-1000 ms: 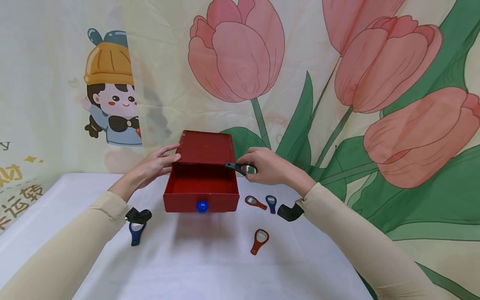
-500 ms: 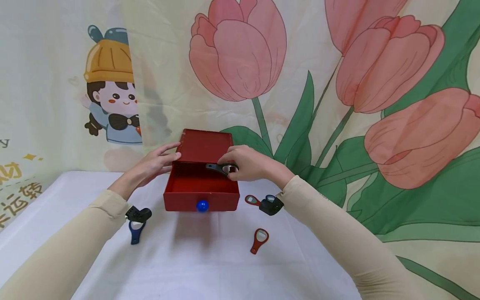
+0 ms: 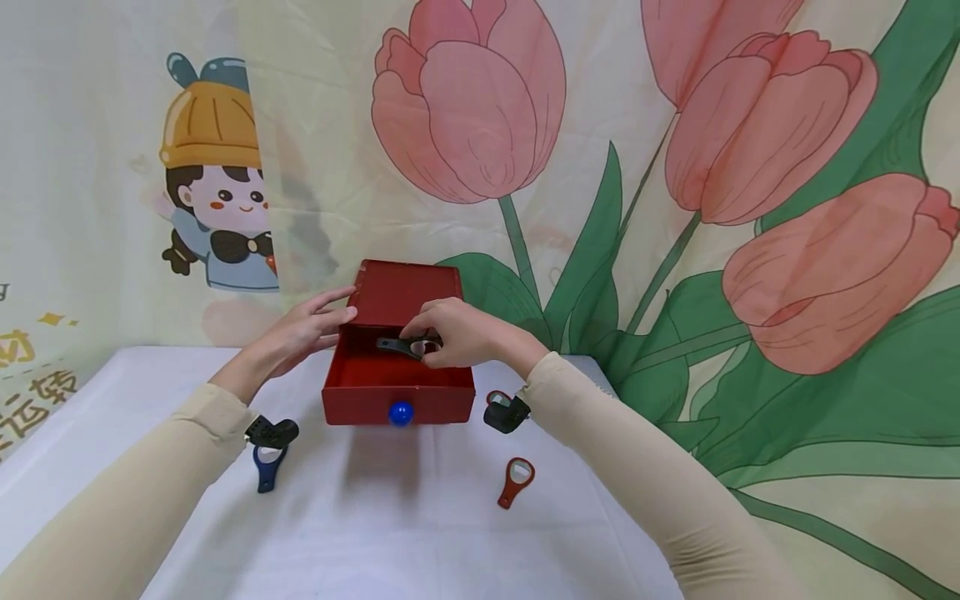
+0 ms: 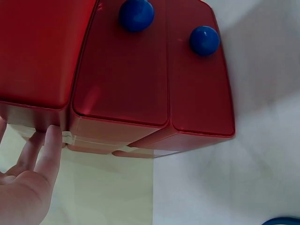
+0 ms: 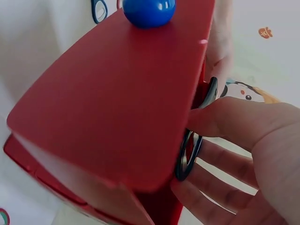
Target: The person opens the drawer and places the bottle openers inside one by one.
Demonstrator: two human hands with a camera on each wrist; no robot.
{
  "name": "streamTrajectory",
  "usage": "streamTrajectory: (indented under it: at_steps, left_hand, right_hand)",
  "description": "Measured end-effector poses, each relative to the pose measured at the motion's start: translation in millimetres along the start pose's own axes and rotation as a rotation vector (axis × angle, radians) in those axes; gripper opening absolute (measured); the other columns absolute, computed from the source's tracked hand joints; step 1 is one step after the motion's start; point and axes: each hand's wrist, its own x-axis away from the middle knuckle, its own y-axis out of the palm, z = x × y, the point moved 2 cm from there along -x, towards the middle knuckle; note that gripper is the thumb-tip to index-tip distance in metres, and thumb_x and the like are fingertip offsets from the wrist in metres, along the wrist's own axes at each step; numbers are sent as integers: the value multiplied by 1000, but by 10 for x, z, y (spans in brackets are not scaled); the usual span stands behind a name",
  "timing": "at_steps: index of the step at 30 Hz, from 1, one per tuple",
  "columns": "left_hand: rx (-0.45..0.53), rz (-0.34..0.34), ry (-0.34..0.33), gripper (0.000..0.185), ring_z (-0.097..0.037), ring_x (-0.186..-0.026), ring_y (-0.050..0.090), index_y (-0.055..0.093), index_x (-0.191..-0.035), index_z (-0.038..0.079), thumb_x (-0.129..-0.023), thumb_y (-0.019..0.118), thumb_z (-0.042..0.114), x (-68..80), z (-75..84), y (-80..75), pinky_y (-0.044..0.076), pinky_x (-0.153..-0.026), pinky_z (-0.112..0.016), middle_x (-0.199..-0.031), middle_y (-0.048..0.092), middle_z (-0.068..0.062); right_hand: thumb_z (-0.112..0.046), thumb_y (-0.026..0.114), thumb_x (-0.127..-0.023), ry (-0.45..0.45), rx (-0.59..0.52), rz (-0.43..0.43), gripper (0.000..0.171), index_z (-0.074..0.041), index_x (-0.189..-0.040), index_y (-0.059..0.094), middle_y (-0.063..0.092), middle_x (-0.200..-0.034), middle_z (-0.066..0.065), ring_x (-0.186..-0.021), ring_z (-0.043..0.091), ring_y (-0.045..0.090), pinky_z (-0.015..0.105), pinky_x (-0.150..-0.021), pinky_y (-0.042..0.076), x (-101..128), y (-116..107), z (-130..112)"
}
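Observation:
A small red drawer box (image 3: 405, 292) stands on the white table, its drawer (image 3: 397, 392) pulled out, with a blue knob (image 3: 401, 412) on the front. My left hand (image 3: 326, 321) rests with straight fingers (image 4: 44, 152) against the box's left side (image 4: 117, 84). My right hand (image 3: 429, 346) pinches a black bottle opener (image 3: 396, 345) by its ring end and holds it over the open drawer. In the right wrist view the opener's ring (image 5: 190, 154) sits between thumb and fingers (image 5: 220, 119), just behind the drawer front (image 5: 122, 93).
A blue opener (image 3: 266, 467) lies left of the box under my left wrist. A red opener (image 3: 516, 481) lies at the front right. Another red one (image 3: 495, 397) shows partly beside the drawer. A tulip-print cloth hangs close behind the table.
My right hand has carried the black opener leftward from the box's right side to above the open drawer. The left hand has stayed on the box.

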Motion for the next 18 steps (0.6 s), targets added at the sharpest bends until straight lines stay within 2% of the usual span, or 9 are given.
streamTrajectory:
  at_steps: [8,18]
  left_hand:
    - [5,-4,-7,84,-45,-156,34,11,-173,25,-107,60,44,12,2,1,32,-124,-61,-175,25,-17]
    - [37,-18,-9,79,-45,-157,31,13,-173,23,-110,57,41,-22,-11,-23,27,-126,-64,-174,24,-20]
  right_hand:
    - [-13,75,-98,-12,-78,-32,38,-11,-137,73,70,-119,6,-106,21,63,22,-81,54,-110,151,-10]
    - [-14,76,-99,-57,-107,-45,37,-10,-135,74,71,-121,6,-106,19,65,21,-87,53,-241,278,-13]
